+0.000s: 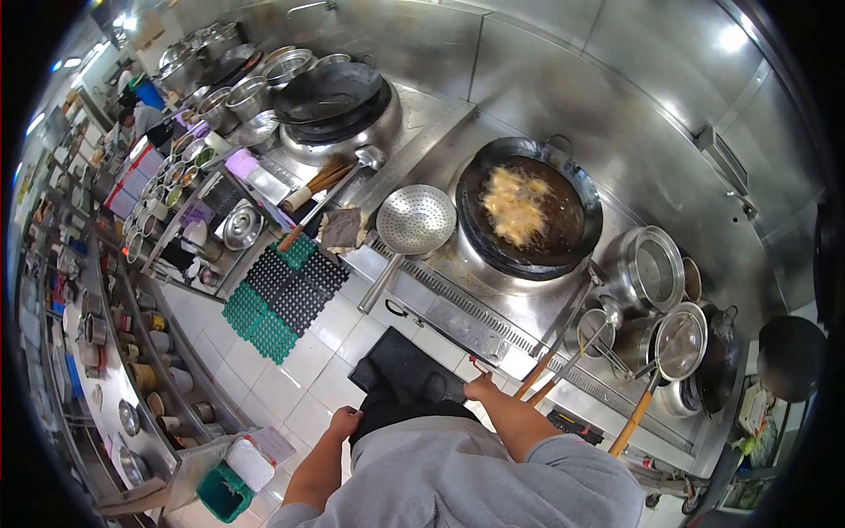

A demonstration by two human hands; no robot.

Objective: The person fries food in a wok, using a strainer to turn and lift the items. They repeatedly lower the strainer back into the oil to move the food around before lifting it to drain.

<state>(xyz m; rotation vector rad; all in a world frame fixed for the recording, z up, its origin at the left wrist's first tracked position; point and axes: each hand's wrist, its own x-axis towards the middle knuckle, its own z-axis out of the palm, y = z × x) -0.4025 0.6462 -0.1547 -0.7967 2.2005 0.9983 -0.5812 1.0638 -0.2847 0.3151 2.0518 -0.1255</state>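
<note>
My right hand (480,387) is at the front of the stove, its fingers closed around a small red handle (476,362). By my left side hangs my left hand (346,421), loosely curled, with nothing visible in it. Battered golden pieces of food (515,207) bubble in dark oil inside a large wok (588,189) on the burner. To the wok's left, a perforated strainer ladle (415,218) rests on the stove edge, its handle sticking out over the front.
Pots (650,268), a wire skimmer (681,341) and long-handled ladles crowd the right side. A second wok (330,92), a bamboo brush (330,174) and a folded cloth (342,229) are at the left. Rubber mats (286,295) cover part of the tiled floor. Shelves line the far left.
</note>
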